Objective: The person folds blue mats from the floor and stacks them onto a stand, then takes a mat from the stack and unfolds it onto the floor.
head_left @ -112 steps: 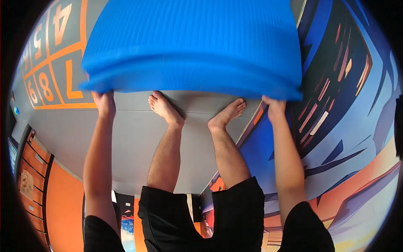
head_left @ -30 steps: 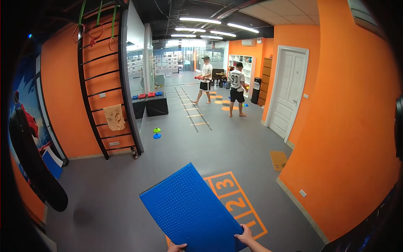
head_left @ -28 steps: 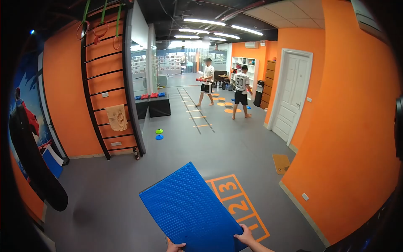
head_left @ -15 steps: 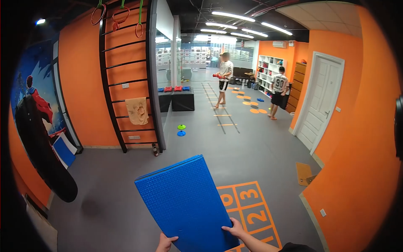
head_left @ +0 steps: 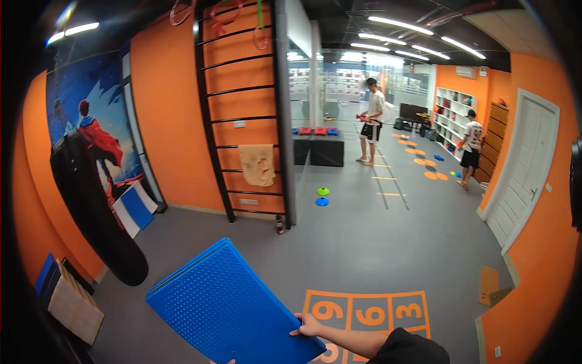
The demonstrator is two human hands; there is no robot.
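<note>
- Blue foam fills the bottom of the head view: the folded blue mat (head_left: 233, 309), dimpled on top, is carried tilted in front of me, its far corner pointing toward the wall bars (head_left: 242, 109).
- My right hand (head_left: 307, 326) is clamped on the mat's right edge, fingers curled over it, the dark sleeve trailing to the lower right.
- Of my left hand (head_left: 230, 361) only a sliver shows at the bottom edge under the mat; I cannot tell how its fingers stand.
- Since half a second ago the view has swung left: the punching bag (head_left: 91, 206) and the hero mural (head_left: 97, 133) now stand large, and the floor grid (head_left: 370, 312) has slid to the right of the mat.
- I judge this means the mat is being carried toward the left wall, where other mats (head_left: 134, 209) lean.
- A towel (head_left: 257, 164) hangs on the bars; two cones (head_left: 322, 196) lie on the grey floor (head_left: 376, 242) beyond.
- Two people (head_left: 373, 121) stand well apart from me down the hall.
</note>
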